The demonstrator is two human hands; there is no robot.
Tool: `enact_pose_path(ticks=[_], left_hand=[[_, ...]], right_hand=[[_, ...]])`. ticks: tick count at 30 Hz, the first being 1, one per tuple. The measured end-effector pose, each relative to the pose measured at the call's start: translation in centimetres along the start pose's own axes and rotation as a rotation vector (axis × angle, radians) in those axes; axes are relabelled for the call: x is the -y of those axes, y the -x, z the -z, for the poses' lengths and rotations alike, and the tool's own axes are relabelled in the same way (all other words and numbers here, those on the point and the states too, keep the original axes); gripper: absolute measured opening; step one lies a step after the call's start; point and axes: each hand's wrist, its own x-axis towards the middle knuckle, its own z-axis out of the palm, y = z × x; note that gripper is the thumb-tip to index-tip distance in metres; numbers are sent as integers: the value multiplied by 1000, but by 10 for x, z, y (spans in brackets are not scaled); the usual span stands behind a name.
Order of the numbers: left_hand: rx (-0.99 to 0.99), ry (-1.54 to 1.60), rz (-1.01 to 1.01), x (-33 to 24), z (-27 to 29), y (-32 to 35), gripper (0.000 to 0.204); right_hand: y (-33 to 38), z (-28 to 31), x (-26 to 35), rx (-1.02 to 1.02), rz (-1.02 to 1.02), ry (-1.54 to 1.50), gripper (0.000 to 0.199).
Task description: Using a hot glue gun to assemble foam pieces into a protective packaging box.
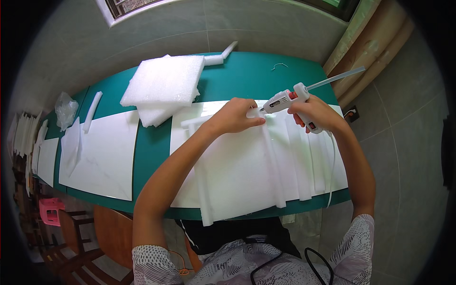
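Note:
A white foam sheet [232,166] lies in front of me with foam strips along its left, right and far edges. My left hand [237,116] is closed on the far foam strip [252,113] near the sheet's far right corner, thumb pointing right. Wrapped round the handle of a white hot glue gun [280,101] is my right hand [317,114]. The gun's nozzle points left, at or just beside the corner by my left fingers; contact cannot be made out. A long translucent glue stick [336,79] juts from its back, and a white cord [332,161] hangs below.
Several loose foam strips [298,166] lie right of the sheet, on a white board [181,192] over the green table [154,161]. Thick foam blocks [164,80] are stacked behind. Another white board [102,161] and a plastic bag [66,111] lie left. Wooden chairs [111,232] stand lower left.

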Motion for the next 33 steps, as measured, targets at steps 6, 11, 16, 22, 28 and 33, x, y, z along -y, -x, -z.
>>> enact_pose_path(ticks=[6, 11, 16, 22, 28, 33], left_hand=[[2, 2, -12, -1, -2, 0, 58], [-4, -13, -2, -2, -1, 0, 58], [0, -20, 4, -2, -2, -1, 57], [-5, -18, 0, -1, -1, 1, 57], [7, -11, 19, -3, 0, 1, 57], [9, -19, 35, -5, -1, 1, 56]], right_hand=[[0, 1, -3, 15, -8, 27, 39], [2, -1, -3, -28, 0, 16, 42], [0, 2, -9, -3, -6, 9, 44], [13, -1, -6, -66, -6, -24, 43], [16, 1, -17, -111, 7, -78, 44], [23, 1, -25, -146, -2, -95, 44]])
